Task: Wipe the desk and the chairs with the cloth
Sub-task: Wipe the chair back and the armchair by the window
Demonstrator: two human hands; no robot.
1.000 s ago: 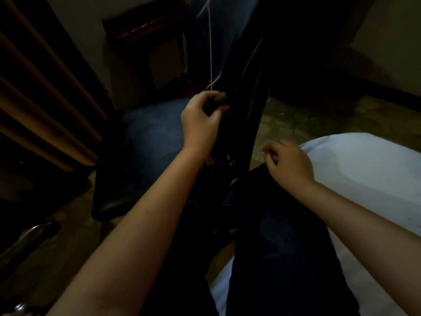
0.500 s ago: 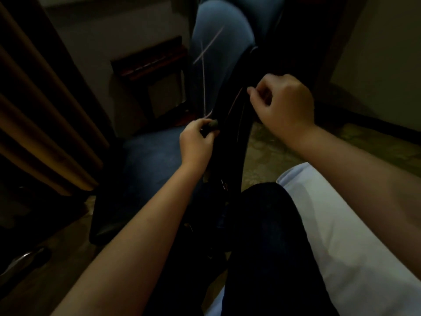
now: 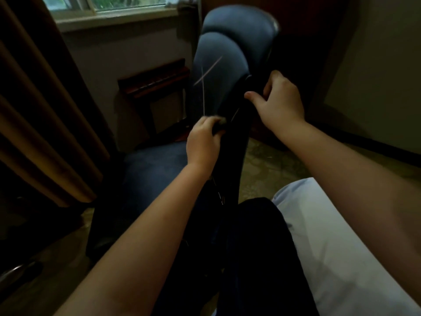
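Observation:
A blue padded office chair [image 3: 218, 65] with a dark back edge stands in front of me, its seat [image 3: 155, 169] low at centre left. My left hand [image 3: 204, 139] grips a small dark wad, apparently the cloth [image 3: 219, 124], against the chair back's lower side edge. My right hand [image 3: 279, 103] is higher up, fingers curled round the dark rim of the chair back, thumb pointing left. The room is dim and the cloth is mostly hidden in my fist.
A brown curtain [image 3: 45, 124] hangs at the left. A window [image 3: 107, 5] and a dark wooden rack [image 3: 157, 80] are behind the chair. A white bed surface [image 3: 341, 247] lies at lower right, with my dark trouser leg [image 3: 257, 258] beside it.
My right hand rose from near my knee to the upper rim of the chair back and took hold of it. The view tilted up, bringing the window in. The left hand stayed on the chair's edge.

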